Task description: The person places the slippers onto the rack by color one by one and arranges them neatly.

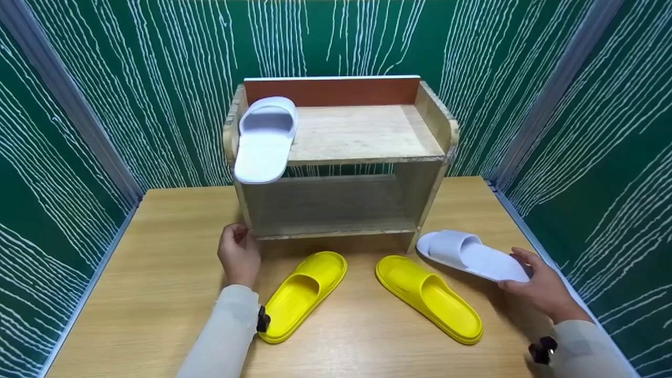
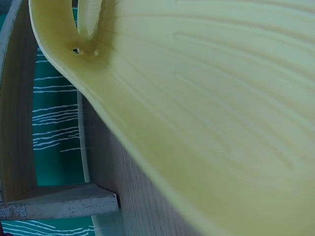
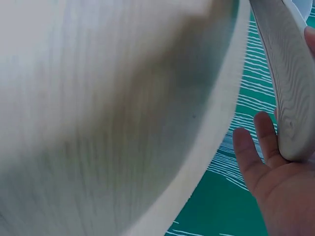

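My right hand [image 1: 543, 286] pinches the heel end of a white slipper [image 1: 491, 260]; the slipper's toe points toward the rack's right leg. In the right wrist view, the patterned sole [image 3: 293, 88] lies against the hand [image 3: 283, 194]. My left hand [image 1: 239, 254], fingers bent, is at the lower left corner of the small wooden shoe rack [image 1: 336, 231]; I cannot tell whether it grips the leg. Another white slipper [image 1: 262, 160] rests on the rack's top shelf at the left, heel overhanging the front. One yellow slipper [image 1: 286, 310] lies beside my left forearm, another [image 1: 446, 310] right of centre.
The rack has a lower shelf [image 1: 336, 202] and raised side panels. It stands at the back of the wooden table [image 1: 131, 294]. Green walls [image 1: 619, 210] with white drip lines enclose the table on the left, back and right.
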The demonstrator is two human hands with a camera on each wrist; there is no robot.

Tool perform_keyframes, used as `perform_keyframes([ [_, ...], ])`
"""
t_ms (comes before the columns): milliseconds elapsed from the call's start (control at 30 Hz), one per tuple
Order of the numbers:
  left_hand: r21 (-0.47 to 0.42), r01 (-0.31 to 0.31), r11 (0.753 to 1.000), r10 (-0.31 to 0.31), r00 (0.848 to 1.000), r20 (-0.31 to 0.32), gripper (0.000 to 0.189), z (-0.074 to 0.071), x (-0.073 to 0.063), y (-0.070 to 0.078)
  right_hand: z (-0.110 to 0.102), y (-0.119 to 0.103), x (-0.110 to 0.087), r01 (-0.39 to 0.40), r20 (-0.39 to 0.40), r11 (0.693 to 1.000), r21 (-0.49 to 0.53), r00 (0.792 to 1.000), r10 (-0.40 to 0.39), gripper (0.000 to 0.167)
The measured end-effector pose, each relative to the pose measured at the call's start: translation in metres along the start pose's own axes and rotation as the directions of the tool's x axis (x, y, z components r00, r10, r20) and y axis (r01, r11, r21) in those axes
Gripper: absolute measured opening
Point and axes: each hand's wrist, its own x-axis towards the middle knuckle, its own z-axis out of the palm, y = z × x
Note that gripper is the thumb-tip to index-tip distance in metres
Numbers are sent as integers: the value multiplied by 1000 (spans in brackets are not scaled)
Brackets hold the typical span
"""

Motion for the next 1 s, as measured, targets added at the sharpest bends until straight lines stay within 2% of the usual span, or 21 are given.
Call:
perform_keyframes([
  [133,-6,12,1000,-12,1000,3,8,1,0,0,-10,-1,-7,-3,-4,1000,11,1000,3,120],
  [367,1,8,1000,-8,1000,-1,9,1,0,-1,-30,-1,-20,77,-27,995,64,997,-76,117],
  [633,10,-20,1000,20,1000,-13,8,3,2,-2,-45,-6,-33,123,-72,992,-15,990,-123,99],
  [767,-27,-18,999,18,1000,-18,8,3,2,-2,-49,-14,-40,168,-86,986,-6,982,-168,90],
  [867,-51,-14,999,12,1000,-22,8,3,1,0,-51,-21,-45,231,-95,973,27,969,-227,82],
  [1000,-41,-2,999,1,1000,-25,8,2,-1,2,-51,-33,-53,294,-117,955,36,951,-288,79],
])
